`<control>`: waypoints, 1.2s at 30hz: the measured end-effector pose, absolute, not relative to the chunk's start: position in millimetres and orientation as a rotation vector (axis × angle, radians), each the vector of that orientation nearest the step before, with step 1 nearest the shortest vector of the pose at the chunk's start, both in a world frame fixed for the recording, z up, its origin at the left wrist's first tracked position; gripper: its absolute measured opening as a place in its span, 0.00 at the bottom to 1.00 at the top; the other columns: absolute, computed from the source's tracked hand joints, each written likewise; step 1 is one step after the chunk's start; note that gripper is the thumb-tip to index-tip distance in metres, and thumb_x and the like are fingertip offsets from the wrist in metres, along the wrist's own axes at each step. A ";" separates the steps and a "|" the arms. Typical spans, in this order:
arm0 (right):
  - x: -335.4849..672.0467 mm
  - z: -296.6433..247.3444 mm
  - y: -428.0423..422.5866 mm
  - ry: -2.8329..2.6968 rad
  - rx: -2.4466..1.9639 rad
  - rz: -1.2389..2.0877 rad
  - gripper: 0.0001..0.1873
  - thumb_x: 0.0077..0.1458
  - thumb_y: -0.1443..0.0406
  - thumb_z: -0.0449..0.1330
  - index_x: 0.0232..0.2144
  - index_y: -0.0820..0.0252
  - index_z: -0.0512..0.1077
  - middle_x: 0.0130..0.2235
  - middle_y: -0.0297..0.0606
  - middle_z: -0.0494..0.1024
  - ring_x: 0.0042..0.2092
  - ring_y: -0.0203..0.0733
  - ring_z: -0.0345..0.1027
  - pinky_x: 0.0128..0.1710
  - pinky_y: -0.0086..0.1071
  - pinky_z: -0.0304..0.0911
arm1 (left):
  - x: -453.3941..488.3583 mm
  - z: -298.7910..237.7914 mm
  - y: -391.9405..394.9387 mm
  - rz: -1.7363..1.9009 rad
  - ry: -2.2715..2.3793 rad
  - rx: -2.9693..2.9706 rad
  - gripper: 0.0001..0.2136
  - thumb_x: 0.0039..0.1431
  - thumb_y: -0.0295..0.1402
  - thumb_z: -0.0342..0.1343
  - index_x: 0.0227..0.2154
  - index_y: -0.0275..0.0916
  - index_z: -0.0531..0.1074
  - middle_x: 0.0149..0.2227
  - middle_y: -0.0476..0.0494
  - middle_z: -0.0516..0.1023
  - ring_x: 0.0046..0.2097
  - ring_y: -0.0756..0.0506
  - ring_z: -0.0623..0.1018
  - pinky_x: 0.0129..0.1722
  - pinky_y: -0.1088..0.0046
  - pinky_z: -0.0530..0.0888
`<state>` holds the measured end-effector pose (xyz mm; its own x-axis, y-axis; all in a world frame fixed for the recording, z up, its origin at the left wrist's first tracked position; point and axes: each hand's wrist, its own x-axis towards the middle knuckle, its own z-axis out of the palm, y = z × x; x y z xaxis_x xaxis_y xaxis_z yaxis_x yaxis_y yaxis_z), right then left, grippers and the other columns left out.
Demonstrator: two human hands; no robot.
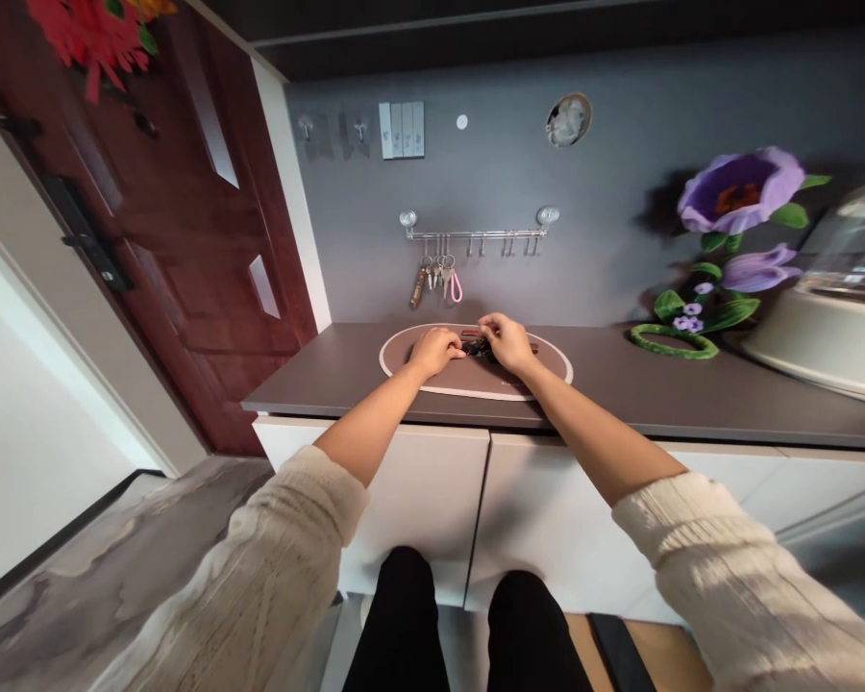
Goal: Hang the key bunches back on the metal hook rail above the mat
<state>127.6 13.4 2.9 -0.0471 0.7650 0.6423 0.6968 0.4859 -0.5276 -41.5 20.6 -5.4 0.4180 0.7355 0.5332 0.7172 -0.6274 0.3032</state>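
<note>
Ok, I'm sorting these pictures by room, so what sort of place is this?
Probably a home entryway: a dark-red panelled door, its long black lock, and small metal keys on a clear wall-mounted hook rail.

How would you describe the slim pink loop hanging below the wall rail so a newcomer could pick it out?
On the grey wall, find the shiny horizontal hook rail above the brown oval mat with a pale rim. A cluster of silver metal keys hangs from the rail's left half. The slim pink loop is at the cluster's right end, set apart by its colour and long teardrop shape.
</note>
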 end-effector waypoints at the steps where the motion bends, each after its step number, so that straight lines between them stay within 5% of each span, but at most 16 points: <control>1: 127.9 2.5 13.1 -1.812 -1.257 0.048 0.10 0.51 0.69 0.52 0.34 0.61 0.71 0.35 0.39 0.76 0.37 0.37 0.68 0.41 0.31 0.59 | -41.1 -5.5 21.1 0.988 1.343 2.641 0.05 0.47 0.34 0.58 0.28 0.40 0.75 0.32 0.45 0.75 0.37 0.47 0.71 0.39 0.72 0.65; 11: 126.8 -1.3 15.9 -1.954 -1.351 -0.086 0.11 0.52 0.70 0.51 0.35 0.61 0.72 0.34 0.40 0.76 0.37 0.40 0.67 0.39 0.30 0.58 | -38.7 -6.0 19.9 0.871 1.301 2.816 0.07 0.54 0.31 0.51 0.30 0.42 0.74 0.35 0.44 0.74 0.41 0.45 0.70 0.42 0.71 0.64; 36: 118.0 1.8 7.4 -2.031 -1.107 -0.074 0.07 0.49 0.64 0.55 0.31 0.59 0.72 0.34 0.38 0.75 0.37 0.40 0.63 0.43 0.34 0.56 | -41.9 -1.1 14.5 1.246 1.450 2.675 0.09 0.59 0.28 0.42 0.32 0.38 0.67 0.37 0.43 0.69 0.42 0.46 0.66 0.43 0.71 0.62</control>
<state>118.0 7.4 1.8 -0.2934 0.6805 0.6714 0.7277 0.6145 -0.3048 -41.9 14.5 -1.1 0.3273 0.6587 0.6775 0.7691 -0.6023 0.2140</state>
